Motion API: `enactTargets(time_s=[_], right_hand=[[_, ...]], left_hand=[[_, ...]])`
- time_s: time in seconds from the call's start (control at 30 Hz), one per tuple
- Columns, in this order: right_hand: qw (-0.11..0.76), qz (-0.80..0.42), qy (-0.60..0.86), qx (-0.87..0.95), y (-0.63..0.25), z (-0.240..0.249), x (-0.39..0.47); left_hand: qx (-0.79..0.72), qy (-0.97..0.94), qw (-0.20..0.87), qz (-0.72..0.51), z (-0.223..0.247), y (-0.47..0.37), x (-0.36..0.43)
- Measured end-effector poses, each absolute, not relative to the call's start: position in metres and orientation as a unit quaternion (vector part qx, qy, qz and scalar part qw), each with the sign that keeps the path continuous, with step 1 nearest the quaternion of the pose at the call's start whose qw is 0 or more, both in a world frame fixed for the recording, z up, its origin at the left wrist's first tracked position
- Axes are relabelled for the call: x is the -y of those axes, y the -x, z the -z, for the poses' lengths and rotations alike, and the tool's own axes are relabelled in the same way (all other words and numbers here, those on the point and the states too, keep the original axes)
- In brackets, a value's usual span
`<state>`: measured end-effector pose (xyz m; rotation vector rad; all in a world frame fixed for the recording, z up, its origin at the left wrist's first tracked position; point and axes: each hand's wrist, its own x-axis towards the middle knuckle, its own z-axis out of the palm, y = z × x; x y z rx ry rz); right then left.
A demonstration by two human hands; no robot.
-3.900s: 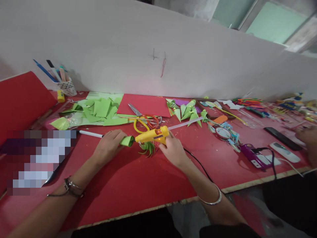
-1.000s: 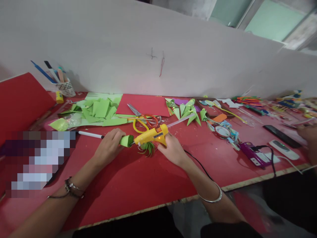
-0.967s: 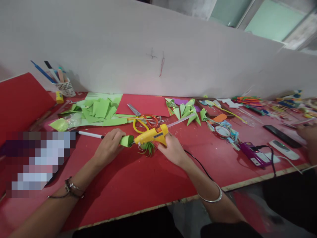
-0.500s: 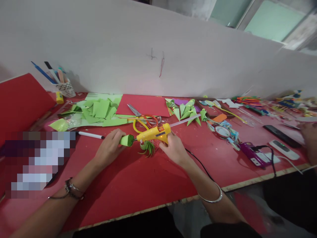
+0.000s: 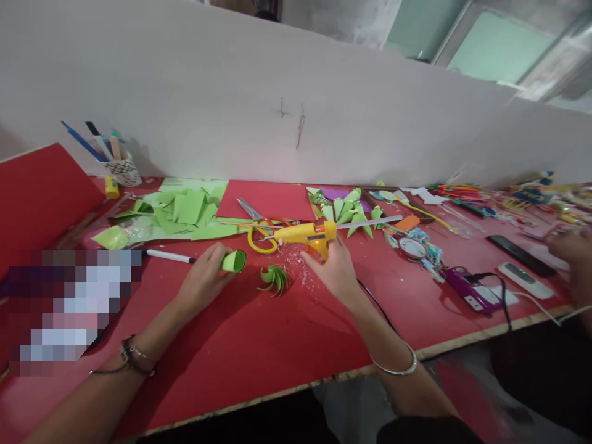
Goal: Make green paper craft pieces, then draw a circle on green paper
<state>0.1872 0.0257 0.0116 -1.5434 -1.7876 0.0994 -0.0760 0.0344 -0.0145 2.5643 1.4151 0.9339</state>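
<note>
My left hand (image 5: 208, 275) is closed around a rolled green paper cone (image 5: 234, 261), its wider end facing right. In my right hand (image 5: 333, 269) is a yellow hot glue gun (image 5: 305, 234), with a clear glue stick (image 5: 370, 222) sticking out of its back. The gun's nozzle points left, apart from the cone. On the table between my hands lies a curled green paper piece with cut strips (image 5: 274, 280). Yellow-and-red-handled scissors (image 5: 263, 245) lie just behind the nozzle.
Green paper pieces (image 5: 187, 208) and a red sheet (image 5: 268, 198) lie at the back. Several green cones (image 5: 349, 213) stand right of them. A marker (image 5: 171, 255) lies left. A purple power strip (image 5: 474, 291) and another person's hand (image 5: 571, 246) are at right.
The glue gun in my right hand has moved right and up, drawing its nozzle away from the paper cone. My left hand stays nearly in place.
</note>
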Motion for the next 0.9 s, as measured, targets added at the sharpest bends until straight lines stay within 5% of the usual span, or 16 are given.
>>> enactTargets(time_s=[0.23, 0.47, 0.9], right_hand=[[0.335, -0.021, 0.646, 0.685, -0.231, -0.010, -0.031], [0.160, -0.088, 0.704, 0.686, -0.268, 0.018, -0.025], [-0.002, 0.036, 0.758, 0.651, -0.257, -0.013, -0.003]], left_hand=[[-0.479, -0.814, 0.077, -0.321, 0.017, 0.073, -0.035], [-0.487, -0.825, 0.173, -0.228, 0.013, 0.072, -0.032], [-0.535, -0.796, 0.166, -0.228, 0.014, 0.072, -0.034]])
